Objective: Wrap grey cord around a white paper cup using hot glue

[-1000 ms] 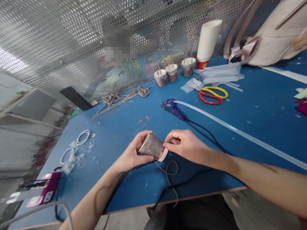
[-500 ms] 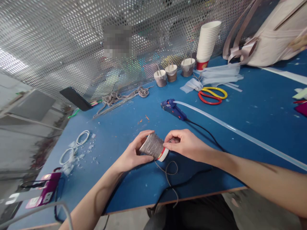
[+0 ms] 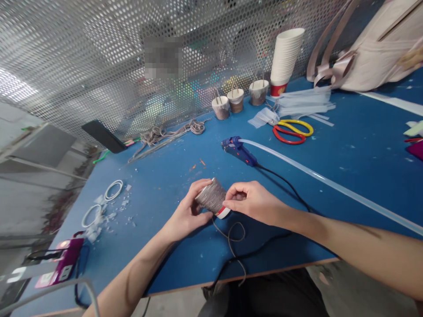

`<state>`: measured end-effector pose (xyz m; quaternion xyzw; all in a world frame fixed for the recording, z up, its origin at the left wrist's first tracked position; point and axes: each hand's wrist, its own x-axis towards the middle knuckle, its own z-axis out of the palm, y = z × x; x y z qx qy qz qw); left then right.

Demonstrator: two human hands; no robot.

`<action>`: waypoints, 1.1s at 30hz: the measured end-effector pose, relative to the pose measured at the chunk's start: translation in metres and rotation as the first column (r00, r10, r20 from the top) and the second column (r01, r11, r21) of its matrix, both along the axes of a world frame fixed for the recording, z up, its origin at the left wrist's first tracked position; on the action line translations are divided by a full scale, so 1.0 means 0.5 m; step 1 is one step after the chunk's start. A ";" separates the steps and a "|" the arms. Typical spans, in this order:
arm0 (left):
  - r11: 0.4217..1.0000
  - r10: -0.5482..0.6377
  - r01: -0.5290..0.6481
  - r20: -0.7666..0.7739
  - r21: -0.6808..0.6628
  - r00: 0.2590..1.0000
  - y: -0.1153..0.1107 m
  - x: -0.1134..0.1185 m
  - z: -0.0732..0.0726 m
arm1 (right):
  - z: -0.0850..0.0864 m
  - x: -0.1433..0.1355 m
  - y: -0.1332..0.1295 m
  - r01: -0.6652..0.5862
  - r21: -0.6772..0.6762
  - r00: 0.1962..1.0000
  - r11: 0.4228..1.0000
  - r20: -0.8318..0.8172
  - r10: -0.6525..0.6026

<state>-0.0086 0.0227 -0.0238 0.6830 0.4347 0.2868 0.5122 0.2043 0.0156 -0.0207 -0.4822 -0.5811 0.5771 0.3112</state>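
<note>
A paper cup point(image 3: 212, 196) wrapped in grey cord lies tilted in my left hand point(image 3: 190, 211), whose fingers and thumb close around its side. A white and red band shows bare at the end of the cup towards me. My right hand point(image 3: 253, 200) pinches at the edge of the wrapping near that band; the fingertips seem to be on the grey cord, though the pinched bit is mostly hidden. From beneath the cup the loose cord point(image 3: 231, 246) loops over the blue table point(image 3: 185, 264) and hangs past its front edge.
A blue glue gun point(image 3: 239, 152) with a long glue stick lies beyond my right hand. Scissors point(image 3: 292, 132), plastic strips point(image 3: 304, 103), stacked cups point(image 3: 287, 57) and small wrapped cups point(image 3: 236, 101) sit at the back. White rings point(image 3: 114, 190) and a purple power strip point(image 3: 62, 262) are left.
The cup has turned slightly in my left hand, and less of its white and red band shows. My right hand has shifted a little down along the wrapping.
</note>
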 end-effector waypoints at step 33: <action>0.985 0.119 -0.112 -0.049 0.131 0.992 -0.015 0.031 -0.003 | 0.018 -0.011 -0.018 0.007 0.128 1.000 0.992 -0.017 -0.005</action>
